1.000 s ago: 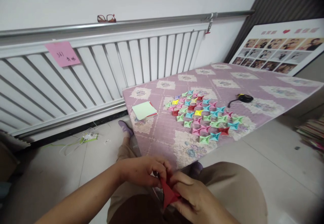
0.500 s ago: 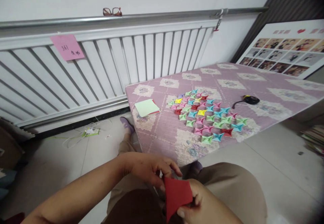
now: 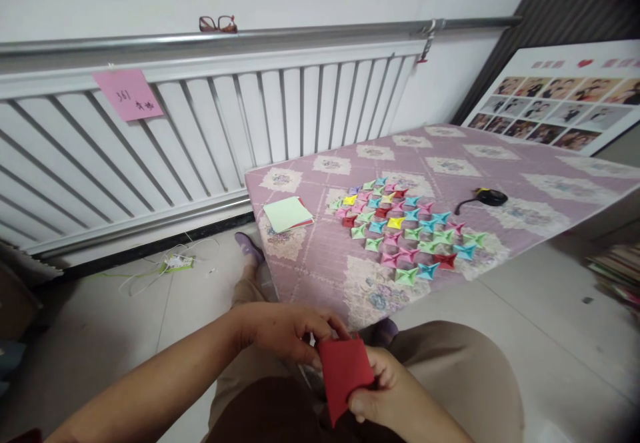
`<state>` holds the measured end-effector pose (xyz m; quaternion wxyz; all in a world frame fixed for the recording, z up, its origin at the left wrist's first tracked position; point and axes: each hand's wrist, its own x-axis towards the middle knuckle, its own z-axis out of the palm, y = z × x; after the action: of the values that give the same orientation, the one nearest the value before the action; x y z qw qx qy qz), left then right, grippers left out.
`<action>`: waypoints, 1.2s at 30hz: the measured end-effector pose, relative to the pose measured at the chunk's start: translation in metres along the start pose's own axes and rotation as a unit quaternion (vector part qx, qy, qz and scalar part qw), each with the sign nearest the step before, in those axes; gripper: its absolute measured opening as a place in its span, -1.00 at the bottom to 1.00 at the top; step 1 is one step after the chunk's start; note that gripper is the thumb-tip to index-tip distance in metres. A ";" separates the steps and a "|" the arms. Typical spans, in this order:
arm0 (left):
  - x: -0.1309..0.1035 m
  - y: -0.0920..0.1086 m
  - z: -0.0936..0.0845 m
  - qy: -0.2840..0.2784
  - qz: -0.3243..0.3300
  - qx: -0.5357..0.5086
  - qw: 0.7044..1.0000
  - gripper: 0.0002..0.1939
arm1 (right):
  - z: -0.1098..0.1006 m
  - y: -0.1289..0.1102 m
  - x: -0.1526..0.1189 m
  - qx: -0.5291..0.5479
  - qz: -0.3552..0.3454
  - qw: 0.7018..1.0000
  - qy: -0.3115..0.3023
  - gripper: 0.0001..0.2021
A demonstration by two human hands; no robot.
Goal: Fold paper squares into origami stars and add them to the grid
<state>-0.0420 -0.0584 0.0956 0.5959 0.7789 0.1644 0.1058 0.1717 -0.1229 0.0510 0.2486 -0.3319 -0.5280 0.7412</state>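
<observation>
A folded piece of red paper [image 3: 345,371] is held above my lap, between both hands. My left hand [image 3: 295,336] pinches its upper left edge, with the fingertips partly behind the sheet. On the lower right, my right hand [image 3: 383,386] grips the paper, thumb in front and fingers curled at the side. Beyond them on the table, several small folded paper stars [image 3: 395,223] in green, blue, pink, red and yellow stand in rows. A stack of paper sheets [image 3: 287,214], pale green on top with red showing beneath, lies at the table's left side.
The table has a purple floral cloth [image 3: 315,283]. A black corded object [image 3: 490,197] rests on its right part, and a photo board [image 3: 565,96] leans behind. Along the wall runs a white radiator [image 3: 225,116]. A power strip [image 3: 179,263] with cables lies on the floor.
The red paper has turned and lifted slightly, so a squarer face of it shows. Both hands still hold it and have shifted only a little. The camera view has moved slightly.
</observation>
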 end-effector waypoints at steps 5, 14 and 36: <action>0.000 0.004 -0.003 0.002 0.007 0.014 1.000 -0.72 | 0.000 -0.003 0.000 -0.019 0.031 0.999 0.002 -0.60; 0.000 0.003 -0.005 -0.001 0.015 0.012 1.000 -0.74 | 0.002 -0.001 0.004 -0.013 0.053 0.998 0.034 -0.67; -0.003 -0.040 0.081 0.268 -0.094 -0.342 0.896 -0.76 | -0.009 -0.006 0.000 -0.455 -0.155 0.868 0.125 -0.91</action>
<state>-0.0208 -0.1225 0.0351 0.7660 0.4504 0.3442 0.3032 0.1783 -0.1155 0.0546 0.2456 -0.4123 -0.8159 0.3225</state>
